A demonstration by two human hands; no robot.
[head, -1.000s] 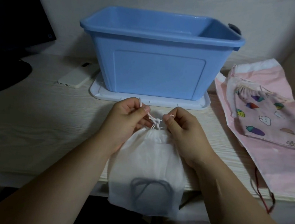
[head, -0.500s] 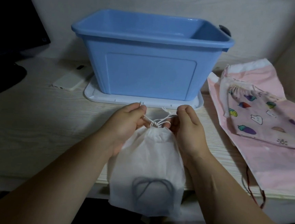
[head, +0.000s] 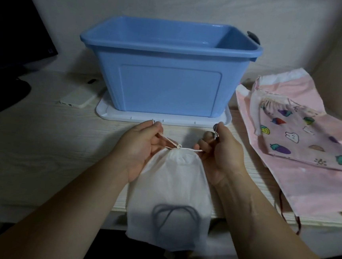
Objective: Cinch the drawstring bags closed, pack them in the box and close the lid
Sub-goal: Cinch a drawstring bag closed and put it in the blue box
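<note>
Cinching is the step I have in hand: my left hand point(head: 141, 145) and right hand point(head: 219, 152) each pinch one end of the cord point(head: 191, 150) of the white bag point(head: 171, 191), which lies over the desk's point(head: 40, 142) near edge, its mouth gathered. Next, I judge, it needs lifting into the blue box point(head: 165, 87) behind, which stands on its lid point(head: 162, 119).

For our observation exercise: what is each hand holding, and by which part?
Both hold the white drawstring bag by its cord, at the cinched mouth: the left hand pinches the cord's left end, the right hand its right end.
</note>
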